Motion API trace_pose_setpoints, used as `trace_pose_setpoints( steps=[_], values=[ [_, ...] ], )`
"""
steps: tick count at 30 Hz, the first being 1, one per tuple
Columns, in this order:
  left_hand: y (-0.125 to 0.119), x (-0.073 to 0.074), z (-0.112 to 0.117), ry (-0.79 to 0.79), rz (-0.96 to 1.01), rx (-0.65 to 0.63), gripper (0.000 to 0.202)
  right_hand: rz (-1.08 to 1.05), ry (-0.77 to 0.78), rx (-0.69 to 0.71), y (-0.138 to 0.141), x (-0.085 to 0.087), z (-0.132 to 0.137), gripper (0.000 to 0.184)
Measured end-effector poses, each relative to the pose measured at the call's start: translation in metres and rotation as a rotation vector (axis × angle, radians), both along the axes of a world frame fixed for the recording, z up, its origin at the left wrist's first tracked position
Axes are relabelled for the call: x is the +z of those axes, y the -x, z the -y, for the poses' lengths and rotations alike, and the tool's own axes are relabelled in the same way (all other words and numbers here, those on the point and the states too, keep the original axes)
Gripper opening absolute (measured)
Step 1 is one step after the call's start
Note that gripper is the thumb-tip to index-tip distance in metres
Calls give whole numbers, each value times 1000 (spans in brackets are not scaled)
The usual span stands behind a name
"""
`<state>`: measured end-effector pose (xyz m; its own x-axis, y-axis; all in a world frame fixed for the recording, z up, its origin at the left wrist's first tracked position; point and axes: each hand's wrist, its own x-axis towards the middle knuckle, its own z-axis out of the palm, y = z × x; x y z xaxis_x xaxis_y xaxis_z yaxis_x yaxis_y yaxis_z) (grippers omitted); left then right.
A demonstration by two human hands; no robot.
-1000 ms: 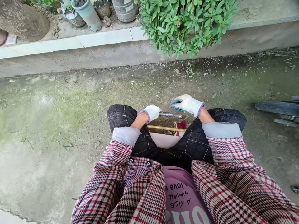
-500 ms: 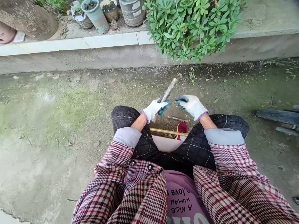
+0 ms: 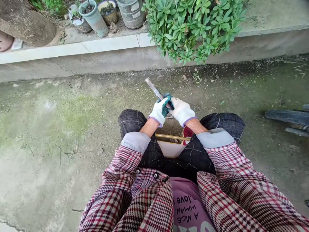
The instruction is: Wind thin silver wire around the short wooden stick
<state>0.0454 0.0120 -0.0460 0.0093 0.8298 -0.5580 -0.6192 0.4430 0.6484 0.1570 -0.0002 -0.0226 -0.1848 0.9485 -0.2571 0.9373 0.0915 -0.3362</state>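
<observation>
A short greyish stick, wound with what looks like wire around its middle, tilts up and to the left over the ground. My left hand, in a white glove with a green coated palm, is closed around its lower part. My right hand, gloved the same way, is closed at the stick's lower end and meets the left hand there. The right fingers are partly hidden behind the stick and glove. Below the hands, a thin rod on the ground shows only in part.
A white stool-like seat with a yellowish bar is between my knees, near a red shoe. Ahead runs a low concrete ledge with flowerpots and a leafy bush. A dark wheel stands at right.
My right hand has moved left and closed on the stick's lower end. The stick has swung from leaning right to leaning left. The view has shifted slightly.
</observation>
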Motion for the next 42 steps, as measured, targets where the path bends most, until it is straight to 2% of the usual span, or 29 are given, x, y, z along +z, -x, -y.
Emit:
trace_pose_setpoints(
  steps=[5,13,17,19,21,23,26,28,30,33,36,38,42],
  values=[
    [3,7,-2,-10,11,-33,40,-9,-47,-19,-1,-1,0,42],
    [11,10,3,-87,-21,-177,47,-252,-121,-93,-19,10,5,37],
    [14,9,6,-69,-2,-271,36,-364,-105,-124,-32,5,5,29],
    [19,9,7,-62,-72,-314,26,-461,-96,-173,-41,1,4,22],
    [27,8,7,-65,-220,-274,18,-558,-61,-257,-50,-3,4,22],
    [36,5,4,-85,-379,-161,18,-673,1,-357,-57,-2,4,27],
    [48,-3,-3,-169,-487,-64,34,-856,102,-478,-60,7,7,29],
    [50,-8,-7,-251,-480,-99,51,-937,173,-498,-58,16,11,27],
    [48,-12,-8,-306,-439,-186,59,-981,253,-480,-56,24,14,24],
    [44,-14,-4,-325,-349,-352,45,-999,330,-457,-57,31,17,21],
    [45,-10,4,-324,-249,-474,26,-1004,332,-464,-62,31,18,23],
    [48,-8,8,-333,-189,-501,26,-1015,309,-489,-66,29,18,28],
    [53,-9,8,-309,-161,-464,25,-1066,288,-522,-75,29,18,41]
  ],
)
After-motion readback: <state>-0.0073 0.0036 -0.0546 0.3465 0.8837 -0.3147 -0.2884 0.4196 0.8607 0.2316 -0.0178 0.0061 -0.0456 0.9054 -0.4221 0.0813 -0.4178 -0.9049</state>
